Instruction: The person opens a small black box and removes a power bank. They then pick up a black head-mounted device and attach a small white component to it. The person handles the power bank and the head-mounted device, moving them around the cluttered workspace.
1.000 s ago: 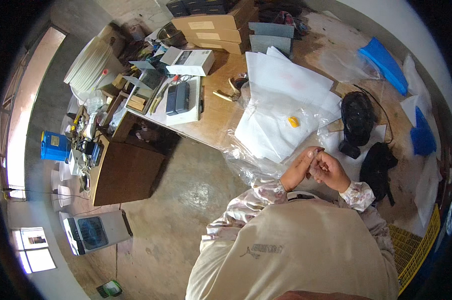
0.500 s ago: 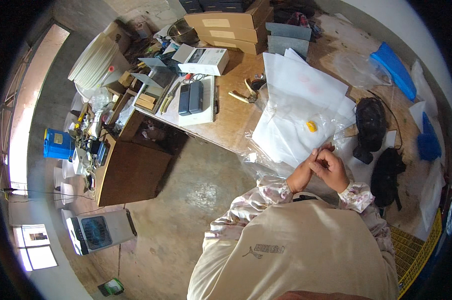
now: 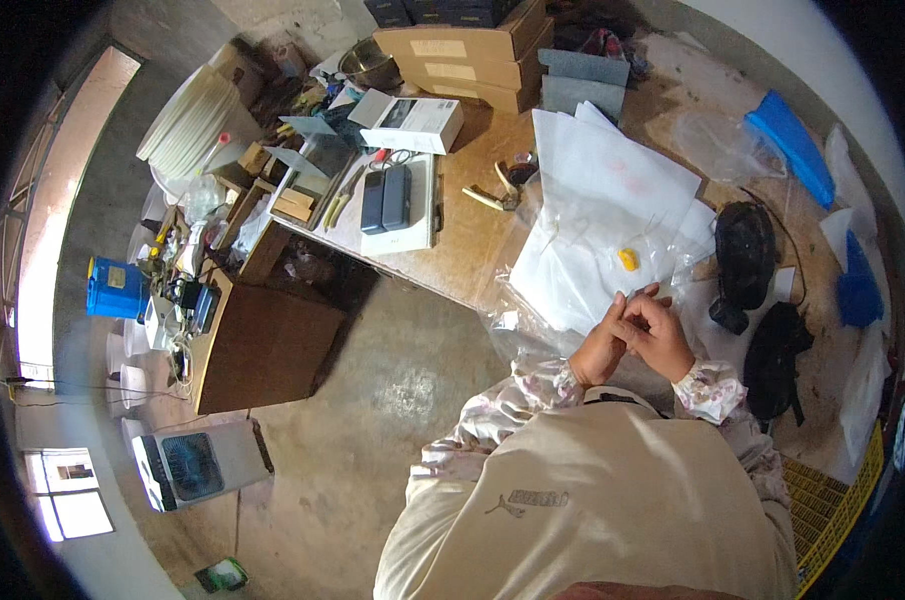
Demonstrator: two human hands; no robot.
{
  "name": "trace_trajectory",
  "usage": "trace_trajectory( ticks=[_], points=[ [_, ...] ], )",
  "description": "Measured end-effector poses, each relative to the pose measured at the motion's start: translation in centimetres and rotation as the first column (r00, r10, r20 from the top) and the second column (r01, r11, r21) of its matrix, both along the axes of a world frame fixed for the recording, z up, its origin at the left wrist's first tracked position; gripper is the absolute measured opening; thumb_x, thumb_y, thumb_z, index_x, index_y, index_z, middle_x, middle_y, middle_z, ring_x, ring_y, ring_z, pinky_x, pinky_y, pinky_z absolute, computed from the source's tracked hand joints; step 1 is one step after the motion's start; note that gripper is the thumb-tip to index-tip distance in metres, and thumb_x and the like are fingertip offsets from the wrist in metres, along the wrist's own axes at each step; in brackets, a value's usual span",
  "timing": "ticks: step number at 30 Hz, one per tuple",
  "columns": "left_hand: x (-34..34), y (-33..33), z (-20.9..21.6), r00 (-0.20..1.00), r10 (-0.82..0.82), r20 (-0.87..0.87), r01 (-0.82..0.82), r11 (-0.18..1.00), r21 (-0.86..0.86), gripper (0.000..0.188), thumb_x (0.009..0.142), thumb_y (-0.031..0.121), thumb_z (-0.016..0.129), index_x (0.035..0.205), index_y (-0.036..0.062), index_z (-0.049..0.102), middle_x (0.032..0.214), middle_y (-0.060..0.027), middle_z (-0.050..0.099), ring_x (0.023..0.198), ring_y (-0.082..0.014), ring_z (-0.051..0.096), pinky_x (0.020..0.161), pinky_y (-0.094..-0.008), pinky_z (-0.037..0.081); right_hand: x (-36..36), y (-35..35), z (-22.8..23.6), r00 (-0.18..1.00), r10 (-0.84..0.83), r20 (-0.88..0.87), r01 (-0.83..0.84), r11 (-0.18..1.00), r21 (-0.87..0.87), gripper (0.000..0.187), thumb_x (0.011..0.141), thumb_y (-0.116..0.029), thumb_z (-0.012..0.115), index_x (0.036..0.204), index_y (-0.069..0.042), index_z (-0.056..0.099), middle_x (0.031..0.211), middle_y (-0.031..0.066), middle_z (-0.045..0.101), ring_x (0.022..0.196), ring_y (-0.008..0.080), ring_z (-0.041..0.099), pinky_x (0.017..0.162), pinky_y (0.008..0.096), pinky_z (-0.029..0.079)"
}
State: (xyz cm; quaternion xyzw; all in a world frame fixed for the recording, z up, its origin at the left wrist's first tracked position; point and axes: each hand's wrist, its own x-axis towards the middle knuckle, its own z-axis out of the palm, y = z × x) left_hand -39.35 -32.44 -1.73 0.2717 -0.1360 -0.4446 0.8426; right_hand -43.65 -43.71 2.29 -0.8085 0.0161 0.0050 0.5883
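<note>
My left hand (image 3: pixel 601 348) and my right hand (image 3: pixel 663 340) meet in front of my body at the near edge of the table. Their fingers are bent and pressed against each other; whatever may lie between them is hidden. Just beyond the fingertips, a small yellow piece (image 3: pixel 629 259) rests on clear plastic film (image 3: pixel 563 243). Beneath the film, large white sheets (image 3: pixel 613 165) overlap at angles on the wooden table (image 3: pixel 478 150). To the right of the sheets lie a black bag-like item (image 3: pixel 746 243) with a cord and a second black item (image 3: pixel 776 360).
Pliers (image 3: pixel 488 198) with pale handles lie left of the sheets, near a dark two-part case (image 3: pixel 385 198) and a white box (image 3: pixel 415 124). Cardboard boxes (image 3: pixel 463 70) are stacked at the back. Blue plastic (image 3: pixel 791 145) sits far right, a yellow crate (image 3: pixel 823 500) low at right.
My hands stay together, with the fingers shifting slightly against each other. The whole view has moved a little; the objects on the table otherwise look the same.
</note>
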Motion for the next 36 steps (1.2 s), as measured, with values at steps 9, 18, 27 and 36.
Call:
trace_trajectory(
  ticks=[9,18,27,36],
  points=[
    [-1.3,1.4,-1.2,0.956,0.231,0.180,-0.251,0.963,0.096,0.078,0.094,0.063,0.022,0.142,0.0016,0.028,0.141,-0.0138,0.039,0.129,-0.0283,0.039,0.108,-0.0393,0.030,0.3,0.6,-2.0,0.970,0.037,0.241,0.044,0.946,-0.322,0.022,0.093,-0.024,0.051,0.097,-0.003,0.053,0.072,0.0192,0.060,0.066,0.0392,0.061,0.056,0.0439,0.045],
    [7.7,14.1,-1.7,0.871,0.440,0.219,-0.487,0.831,0.268,0.071,0.091,0.050,0.050,0.140,0.0035,0.028,0.111,-0.0100,0.056,0.102,-0.0228,0.056,0.090,-0.0367,0.044,14.9,4.7,1.8,0.953,0.090,0.291,0.012,0.943,-0.332,0.060,0.081,-0.037,0.071,0.123,-0.003,0.045,0.110,0.0157,0.058,0.100,0.0223,0.058,0.083,0.0343,0.047],
    [16.7,35.5,-6.2,0.789,0.593,0.161,-0.602,0.694,0.394,0.066,0.089,0.044,0.055,0.137,0.0042,0.035,0.107,-0.0082,0.056,0.099,-0.0251,0.056,0.090,-0.0411,0.043,49.9,16.0,-0.7,0.983,0.026,-0.184,-0.169,0.533,-0.829,0.128,0.058,-0.064,0.075,0.149,-0.017,-0.002,0.153,0.0229,0.003,0.141,0.0394,0.004,0.111,0.0570,0.012],
    [18.9,46.4,-8.9,0.727,0.685,0.043,-0.605,0.610,0.512,0.061,0.090,0.040,0.055,0.136,0.0047,0.036,0.109,-0.0093,0.055,0.099,-0.0222,0.055,0.090,-0.0392,0.043,61.8,20.0,-9.5,0.870,0.050,-0.490,-0.469,0.391,-0.792,0.138,0.053,-0.071,0.073,0.147,-0.016,-0.012,0.150,0.0287,-0.003,0.139,0.0464,-0.005,0.112,0.0536,0.010]
  ],
)
